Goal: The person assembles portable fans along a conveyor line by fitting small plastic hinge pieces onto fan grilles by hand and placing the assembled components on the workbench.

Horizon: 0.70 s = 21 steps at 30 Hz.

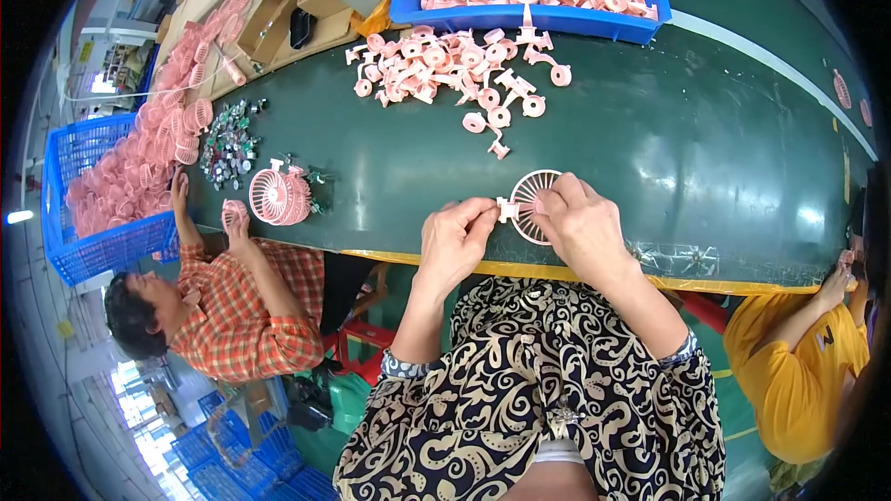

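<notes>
A round pink fan guard [528,235] with thin radial ribs is between my hands, close to the table's near edge. My right hand [587,227] grips its right side, fingers bent over the ribs. A small pale fitting [507,210] stands out at the guard's left edge. My left hand [458,237] pinches that fitting between thumb and fingers. Whether it is part of the guard or a separate piece, I cannot tell. Farther off lies a loose heap of pink bracket-like parts [436,60], each with a ring-shaped end.
A blue tray [557,26] full of similar pink parts stands at the far side. Stacked pink fan guards [280,196] and small circuit parts [228,144] lie left. A co-worker in a checked shirt [246,315] sits left by a blue crate [107,255]; another in yellow [789,380] is right.
</notes>
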### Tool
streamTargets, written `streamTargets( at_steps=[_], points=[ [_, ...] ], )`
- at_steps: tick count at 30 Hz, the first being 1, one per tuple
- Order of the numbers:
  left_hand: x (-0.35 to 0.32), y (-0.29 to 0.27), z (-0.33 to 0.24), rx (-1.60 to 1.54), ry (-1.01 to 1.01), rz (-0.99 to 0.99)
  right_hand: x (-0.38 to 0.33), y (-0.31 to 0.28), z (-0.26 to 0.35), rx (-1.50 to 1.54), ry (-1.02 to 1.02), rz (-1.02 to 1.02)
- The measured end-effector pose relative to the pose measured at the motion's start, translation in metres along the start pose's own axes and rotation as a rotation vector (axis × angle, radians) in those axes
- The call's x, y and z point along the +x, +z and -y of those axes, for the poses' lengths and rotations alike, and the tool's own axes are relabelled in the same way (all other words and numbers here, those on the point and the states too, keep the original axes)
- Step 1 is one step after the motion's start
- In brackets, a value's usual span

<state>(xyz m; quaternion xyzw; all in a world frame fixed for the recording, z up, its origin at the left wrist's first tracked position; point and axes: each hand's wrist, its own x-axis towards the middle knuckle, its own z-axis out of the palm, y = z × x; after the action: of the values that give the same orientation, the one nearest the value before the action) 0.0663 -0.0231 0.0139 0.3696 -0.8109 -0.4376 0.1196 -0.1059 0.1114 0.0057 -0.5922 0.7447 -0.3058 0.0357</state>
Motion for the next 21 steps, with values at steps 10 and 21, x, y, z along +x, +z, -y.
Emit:
streamTargets(
  at_steps=[10, 21],
  points=[
    [0.012, 0.022, -0.016, 0.183, 0.134, -0.098, 0.01, -0.001, 0.005, -0.24, 0.024, 0.167],
    [0.01, 0.037, -0.007, 0.081, 0.163, -0.16, -0.01, -0.023, 0.015, 0.146, 0.0, 0.015]
  ],
)
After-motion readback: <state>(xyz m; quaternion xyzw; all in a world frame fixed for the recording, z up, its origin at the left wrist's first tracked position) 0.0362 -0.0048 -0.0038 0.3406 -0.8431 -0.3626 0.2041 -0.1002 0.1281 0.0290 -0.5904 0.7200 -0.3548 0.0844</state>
